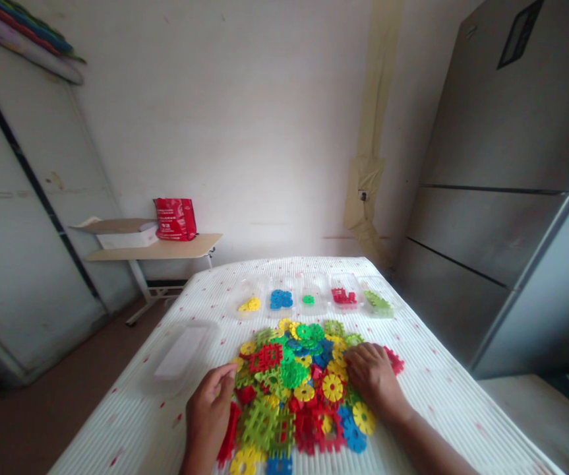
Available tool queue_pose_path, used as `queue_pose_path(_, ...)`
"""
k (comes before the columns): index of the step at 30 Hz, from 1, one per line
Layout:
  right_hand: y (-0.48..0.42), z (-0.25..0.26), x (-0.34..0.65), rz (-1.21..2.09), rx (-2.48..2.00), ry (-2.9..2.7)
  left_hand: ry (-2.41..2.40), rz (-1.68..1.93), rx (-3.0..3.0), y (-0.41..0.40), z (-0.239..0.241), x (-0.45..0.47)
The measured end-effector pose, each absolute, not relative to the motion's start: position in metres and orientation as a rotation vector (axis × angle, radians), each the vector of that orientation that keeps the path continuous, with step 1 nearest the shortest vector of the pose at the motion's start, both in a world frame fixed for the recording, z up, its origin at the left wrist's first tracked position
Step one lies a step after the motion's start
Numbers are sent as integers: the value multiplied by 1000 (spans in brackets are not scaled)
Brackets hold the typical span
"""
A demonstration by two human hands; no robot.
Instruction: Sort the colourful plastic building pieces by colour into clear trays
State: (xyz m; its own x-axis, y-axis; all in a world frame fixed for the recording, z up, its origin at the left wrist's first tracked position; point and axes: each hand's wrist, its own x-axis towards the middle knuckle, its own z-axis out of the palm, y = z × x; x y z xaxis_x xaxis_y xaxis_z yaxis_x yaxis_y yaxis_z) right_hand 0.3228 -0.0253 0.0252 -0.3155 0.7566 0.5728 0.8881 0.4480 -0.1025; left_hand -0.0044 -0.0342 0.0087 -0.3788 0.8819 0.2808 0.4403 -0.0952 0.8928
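A heap of plastic interlocking pieces (294,376) lies on the table, mixing notched discs and toothed squares in red, yellow, green and blue. At its left edge is my left hand (209,410), thumb and forefinger drawn together beside a yellow piece (238,362); whether they grip it is unclear. My right hand (374,380) rests on the heap's right side, fingers curled down and tips hidden among the pieces. Just past it a red toothed piece (394,361) shows. Near the front lie a light-green square (259,425) and a yellow disc (332,388).
Behind the heap stand several clear tubs, holding yellow discs (250,304), blue pieces (281,299), a green disc (308,299), red pieces (343,296) and light-green squares (378,301). A clear lidded box (185,353) sits left. A fridge (506,178) stands right.
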Motion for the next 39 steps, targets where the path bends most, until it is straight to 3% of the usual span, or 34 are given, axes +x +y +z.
queue_pose_path(39, -18, 31, 339, -247, -1364, -2041, 1779, 1480, 1475, -35, 11, -3)
